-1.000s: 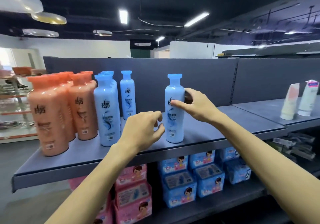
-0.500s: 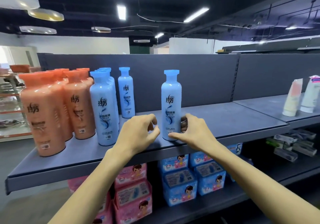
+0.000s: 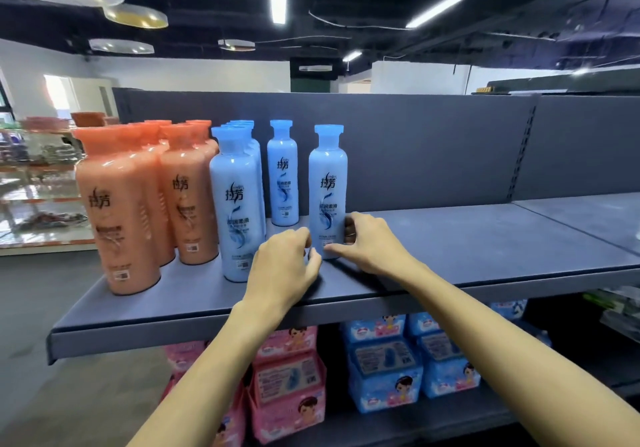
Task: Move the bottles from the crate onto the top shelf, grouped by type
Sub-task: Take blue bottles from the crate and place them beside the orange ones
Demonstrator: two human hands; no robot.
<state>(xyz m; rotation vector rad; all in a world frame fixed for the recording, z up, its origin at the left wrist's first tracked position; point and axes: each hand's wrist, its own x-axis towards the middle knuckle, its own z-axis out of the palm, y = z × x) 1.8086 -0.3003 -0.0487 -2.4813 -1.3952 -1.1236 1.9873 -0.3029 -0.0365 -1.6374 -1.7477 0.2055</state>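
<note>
Top shelf (image 3: 467, 249): orange bottles (image 3: 117, 204) crowd its left end, blue bottles (image 3: 237, 200) beside them. Lone blue bottle (image 3: 327, 183) stands upright near the front edge, my right grip (image 3: 372, 242) wrapped round its base. Left grip (image 3: 282, 270) is curled just beside it; can't tell if it's holding.

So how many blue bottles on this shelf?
5 or more: held bottle in the right hand, back bottle by the panel, front bottle of a row, at least two caps behind, others possibly hidden.

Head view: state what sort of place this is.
Probably a shop aisle, or a mock one: a grey top shelf with orange bottles and blue bottles lined up by type, and pink and blue boxed packs on the shelf below.
</note>
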